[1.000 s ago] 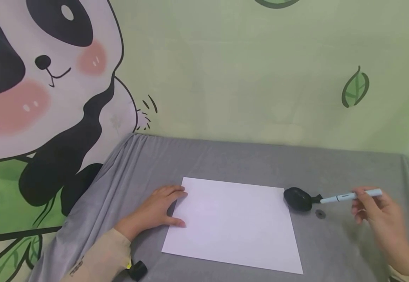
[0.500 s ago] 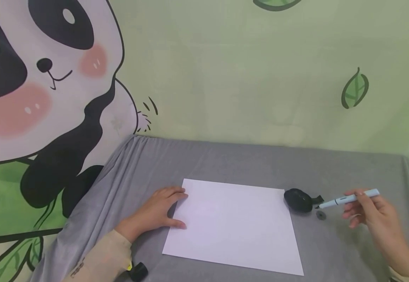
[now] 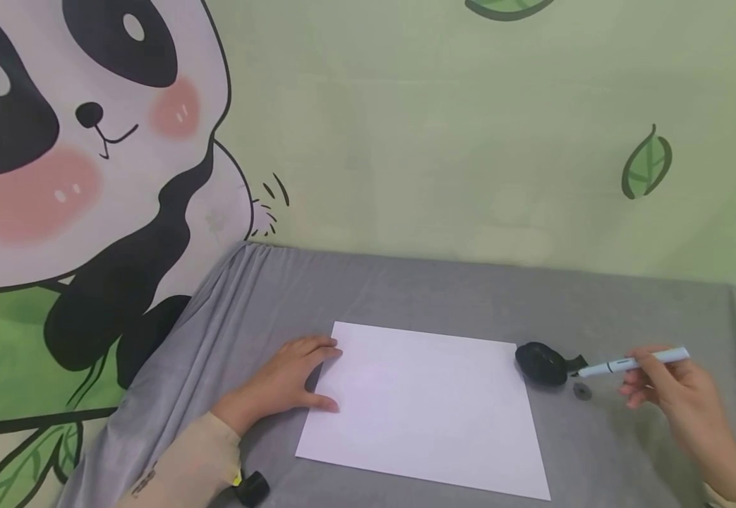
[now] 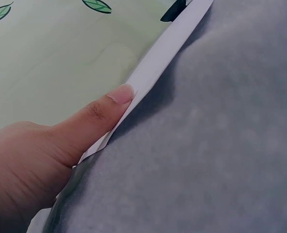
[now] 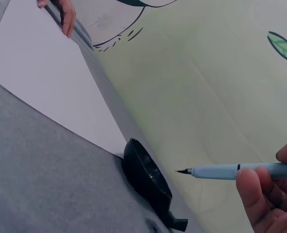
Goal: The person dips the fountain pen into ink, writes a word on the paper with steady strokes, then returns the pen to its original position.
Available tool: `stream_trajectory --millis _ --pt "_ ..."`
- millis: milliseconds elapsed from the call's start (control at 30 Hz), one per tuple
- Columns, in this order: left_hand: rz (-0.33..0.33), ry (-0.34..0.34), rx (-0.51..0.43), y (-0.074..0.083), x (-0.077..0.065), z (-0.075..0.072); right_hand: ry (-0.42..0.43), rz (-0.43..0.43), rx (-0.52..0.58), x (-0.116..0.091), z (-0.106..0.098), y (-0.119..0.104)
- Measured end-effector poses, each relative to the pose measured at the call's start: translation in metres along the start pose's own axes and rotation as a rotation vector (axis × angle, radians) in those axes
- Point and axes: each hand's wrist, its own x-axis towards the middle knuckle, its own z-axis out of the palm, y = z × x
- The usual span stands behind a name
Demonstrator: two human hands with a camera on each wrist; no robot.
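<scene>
My left hand rests at the left edge of a white sheet of paper, thumb and fingers spread onto it. In the left wrist view the thumb lies along the sheet's edge. My right hand holds a light blue pen between thumb and fingers, its dark pointed tip aimed left. That tip is close to the short handle of a black, hollow, ladle-like dish; in the right wrist view the pen is apart from the dish. The dish sits at the paper's far right corner.
A small dark grey round piece lies beside the dish's handle. Near my left sleeve is a black cylindrical object with a bit of yellow. Grey cloth covers the table, which backs onto a panda-printed backdrop.
My right hand has shifted slightly with the pen, bringing its tip a little lower beside the dish's handle. The left hand stays on the paper. The whole view has drifted a little.
</scene>
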Motion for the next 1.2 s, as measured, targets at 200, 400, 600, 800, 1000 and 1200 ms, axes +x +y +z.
stream_trajectory --millis 200,400,600,800,1000,1200 --pt "-0.003 -0.003 -0.005 0.0 0.0 -0.001 0.018 0.059 -0.169 0.004 0.005 -0.005" --pt "0.003 -0.001 -0.008 0.001 0.0 0.0 0.019 0.053 -0.192 0.009 0.01 -0.007" --pt "0.007 0.005 -0.008 0.001 0.0 -0.001 0.011 0.02 -0.161 0.017 0.012 0.0" --pt "0.013 0.008 -0.002 0.001 0.0 0.0 -0.061 -0.003 -0.124 0.015 0.016 0.003" --pt "0.013 0.015 -0.009 0.001 0.0 0.001 -0.073 0.001 -0.088 0.012 0.019 0.011" --pt "0.01 0.014 -0.003 -0.001 0.0 0.002 -0.037 -0.011 -0.057 0.011 0.025 0.026"
